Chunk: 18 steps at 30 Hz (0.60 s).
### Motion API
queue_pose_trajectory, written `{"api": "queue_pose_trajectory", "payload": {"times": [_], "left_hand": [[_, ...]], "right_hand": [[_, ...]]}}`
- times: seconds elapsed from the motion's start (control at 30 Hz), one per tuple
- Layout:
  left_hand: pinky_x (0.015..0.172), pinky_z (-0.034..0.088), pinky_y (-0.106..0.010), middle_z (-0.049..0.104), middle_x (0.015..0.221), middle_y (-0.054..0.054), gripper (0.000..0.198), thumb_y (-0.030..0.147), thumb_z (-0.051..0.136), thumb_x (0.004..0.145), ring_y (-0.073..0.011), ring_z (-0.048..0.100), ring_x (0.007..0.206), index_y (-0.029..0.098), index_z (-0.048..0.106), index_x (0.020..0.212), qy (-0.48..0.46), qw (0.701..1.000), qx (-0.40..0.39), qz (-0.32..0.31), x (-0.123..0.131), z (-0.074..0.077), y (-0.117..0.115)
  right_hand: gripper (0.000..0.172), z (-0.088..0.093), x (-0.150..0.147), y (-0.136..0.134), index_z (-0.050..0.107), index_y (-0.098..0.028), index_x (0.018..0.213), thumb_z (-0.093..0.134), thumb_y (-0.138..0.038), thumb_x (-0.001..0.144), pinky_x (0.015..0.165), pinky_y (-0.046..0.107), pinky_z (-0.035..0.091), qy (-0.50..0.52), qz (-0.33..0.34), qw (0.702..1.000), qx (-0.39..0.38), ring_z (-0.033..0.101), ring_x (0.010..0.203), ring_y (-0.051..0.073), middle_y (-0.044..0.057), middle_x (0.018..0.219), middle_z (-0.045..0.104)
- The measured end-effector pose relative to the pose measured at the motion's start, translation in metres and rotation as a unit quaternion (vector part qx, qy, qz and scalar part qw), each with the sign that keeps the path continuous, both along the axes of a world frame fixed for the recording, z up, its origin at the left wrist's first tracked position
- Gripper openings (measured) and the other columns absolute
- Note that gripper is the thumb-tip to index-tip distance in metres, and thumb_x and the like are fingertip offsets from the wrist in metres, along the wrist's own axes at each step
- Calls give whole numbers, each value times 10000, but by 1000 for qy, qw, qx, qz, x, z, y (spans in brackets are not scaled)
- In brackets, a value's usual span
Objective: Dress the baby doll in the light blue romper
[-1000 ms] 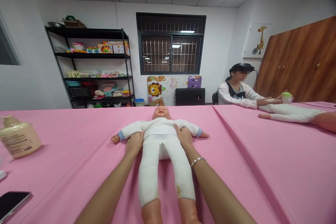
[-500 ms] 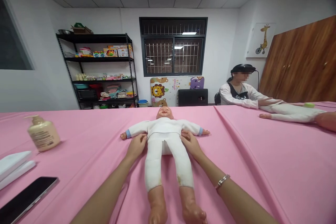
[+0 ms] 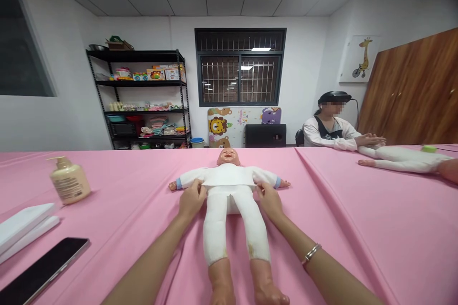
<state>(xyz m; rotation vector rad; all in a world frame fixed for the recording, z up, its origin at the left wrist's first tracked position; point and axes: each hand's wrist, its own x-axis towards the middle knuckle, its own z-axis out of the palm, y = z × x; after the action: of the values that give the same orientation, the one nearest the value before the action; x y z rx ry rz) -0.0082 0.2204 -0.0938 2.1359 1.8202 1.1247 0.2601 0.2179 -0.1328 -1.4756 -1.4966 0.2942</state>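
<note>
A baby doll (image 3: 229, 186) in white clothes lies on its back on the pink tablecloth (image 3: 136, 190), head away from me, arms spread. My left hand (image 3: 191, 198) pinches the lower hem of the doll's white top at its left side. At the other side of the waist my right hand (image 3: 269, 198) pinches the same hem. A bracelet sits on my right wrist.
A cream pump bottle (image 3: 69, 180) stands at the left, with white folded cloth (image 3: 21, 228) and a black phone (image 3: 43, 269) nearer the edge. At the right a seated person (image 3: 332, 126) rubs their hands over another doll (image 3: 404, 159). Shelves (image 3: 143, 100) line the back wall.
My hands have slid from the doll's flanks down to the hem of its top and closed on it. The head camera has drawn back, bringing the phone and cloth into view.
</note>
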Motion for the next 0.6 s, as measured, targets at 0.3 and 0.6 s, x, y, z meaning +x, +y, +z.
{"api": "queue_pose_trajectory", "payload": {"times": [0.3, 0.6], "left_hand": [[727, 427, -317, 618, 857, -35, 190, 331, 360, 866, -208, 587, 807, 182, 474, 893, -142, 983, -39, -114, 8, -5, 2], [758, 464, -314, 602, 951, -69, 217, 303, 483, 825, -199, 597, 850, 173, 421, 988, -141, 988, -25, -60, 6, -5, 8]], "right_hand": [[525, 22, -20, -19, 513, -128, 1130, 612, -425, 709, 772, 333, 501, 226, 172, 954, -95, 606, 928, 225, 121, 1052, 616], [425, 2, -15, -3, 564, -121, 1055, 577, -380, 719, 871, 353, 478, 253, 182, 950, -32, 586, 990, 216, 126, 1094, 602]]}}
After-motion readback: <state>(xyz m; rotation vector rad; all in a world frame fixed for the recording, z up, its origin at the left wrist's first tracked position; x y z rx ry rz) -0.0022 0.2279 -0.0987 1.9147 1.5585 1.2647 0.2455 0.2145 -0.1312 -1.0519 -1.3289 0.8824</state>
